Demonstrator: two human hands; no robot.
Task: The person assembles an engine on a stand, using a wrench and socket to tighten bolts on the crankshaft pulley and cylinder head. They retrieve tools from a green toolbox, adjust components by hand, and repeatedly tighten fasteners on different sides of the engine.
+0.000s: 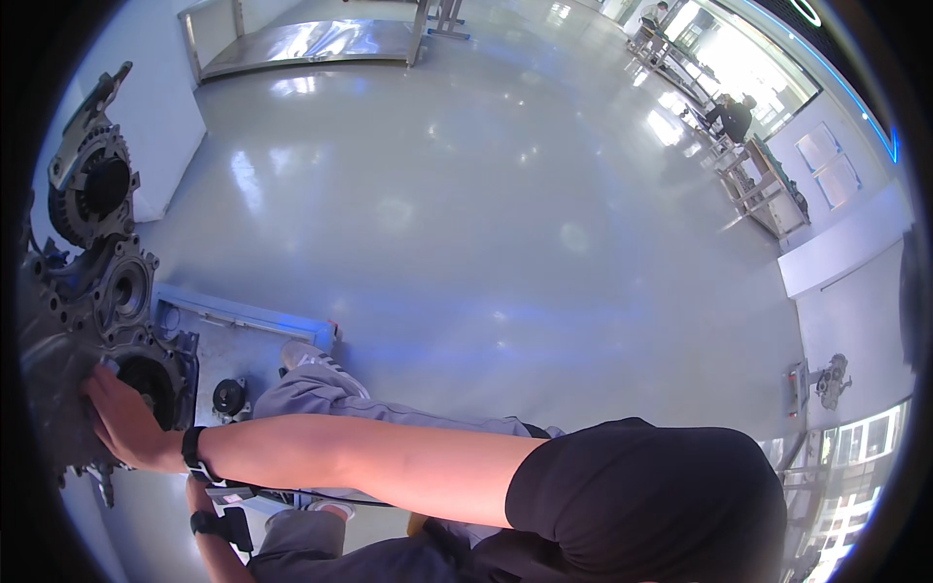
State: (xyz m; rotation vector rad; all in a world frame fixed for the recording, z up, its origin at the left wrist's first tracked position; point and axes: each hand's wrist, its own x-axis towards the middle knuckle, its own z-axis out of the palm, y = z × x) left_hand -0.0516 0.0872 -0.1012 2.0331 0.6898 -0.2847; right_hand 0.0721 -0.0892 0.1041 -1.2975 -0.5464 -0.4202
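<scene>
Right hand [124,420] rests flat (fingers spread) on the engine cover [92,321].

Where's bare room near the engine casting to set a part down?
The open grey floor is free between the engine casting at left, the steel rack at top and the benches at right. It is crowded around the right hand, the low metal base and the person's legs.

Head view, high – tilted down, leftward
</scene>
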